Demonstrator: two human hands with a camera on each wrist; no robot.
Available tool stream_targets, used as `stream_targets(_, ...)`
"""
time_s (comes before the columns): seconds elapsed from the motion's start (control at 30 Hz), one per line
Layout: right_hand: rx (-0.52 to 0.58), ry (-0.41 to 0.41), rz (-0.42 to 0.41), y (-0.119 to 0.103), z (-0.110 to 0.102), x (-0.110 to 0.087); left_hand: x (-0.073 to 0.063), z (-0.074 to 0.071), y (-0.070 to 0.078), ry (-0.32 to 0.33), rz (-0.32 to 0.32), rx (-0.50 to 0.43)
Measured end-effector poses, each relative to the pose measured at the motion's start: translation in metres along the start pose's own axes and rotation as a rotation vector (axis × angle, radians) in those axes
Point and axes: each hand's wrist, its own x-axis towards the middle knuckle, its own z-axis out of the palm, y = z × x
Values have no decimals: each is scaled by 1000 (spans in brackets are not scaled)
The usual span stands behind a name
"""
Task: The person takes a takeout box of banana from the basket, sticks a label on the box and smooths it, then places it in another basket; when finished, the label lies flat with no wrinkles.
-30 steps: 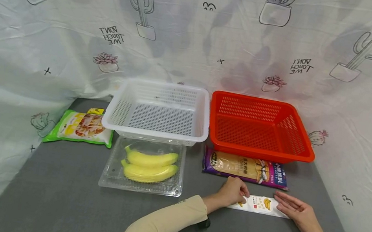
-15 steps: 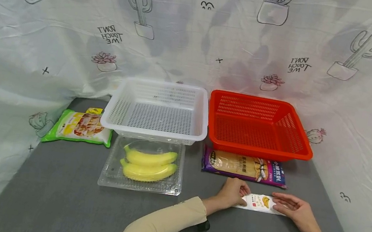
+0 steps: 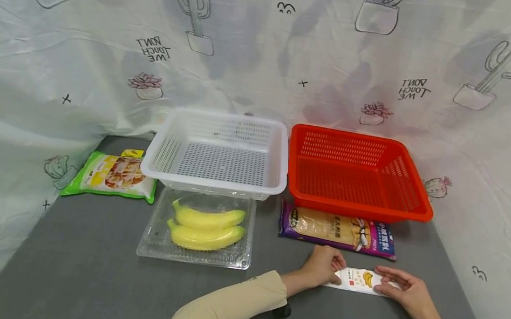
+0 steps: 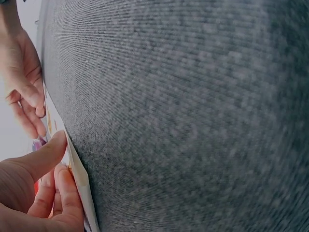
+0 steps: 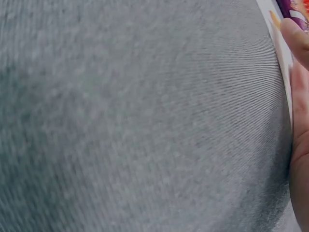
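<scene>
A flat white strip printed with bananas [image 3: 358, 280] lies on the grey table, seen nearly edge-on in the left wrist view. At its left end, my left hand [image 3: 319, 266] holds it with curled fingers and the thumb. My right hand [image 3: 414, 298] rests across the right end, fingers fairly straight and thumb apart from them. In the right wrist view, the right thumb [image 5: 295, 41] lies over the strip's edge. Both hands hide parts of the strip. Just behind lies a purple bag of pasta [image 3: 338, 231].
A red basket [image 3: 298, 201] and a white basket [image 3: 213, 182] stand at the back. Two bananas [image 3: 205, 235] lie on a clear plastic container [image 3: 145, 247]. At the left is a green food bag [image 3: 111, 174], with a small yellow packet [image 3: 132, 153] behind it.
My left hand has shifted slightly right along the strip, covering its left banana picture. The right thumb has spread away from its fingers. Bananas, baskets and bags stay put.
</scene>
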Motion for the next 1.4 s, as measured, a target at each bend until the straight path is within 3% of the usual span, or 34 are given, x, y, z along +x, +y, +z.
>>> stream_targets(0.37,-32,-18,-68,-4,-2,6,2,0,0,-9,-16,-15)
stream_targets(0.93,1,-21,-65,-8,4,3,0,3,-1,-3,-35,-11)
stream_targets(1.4,-58,24,-191,-15,9,2,1,3,-1,-1,-13,-2)
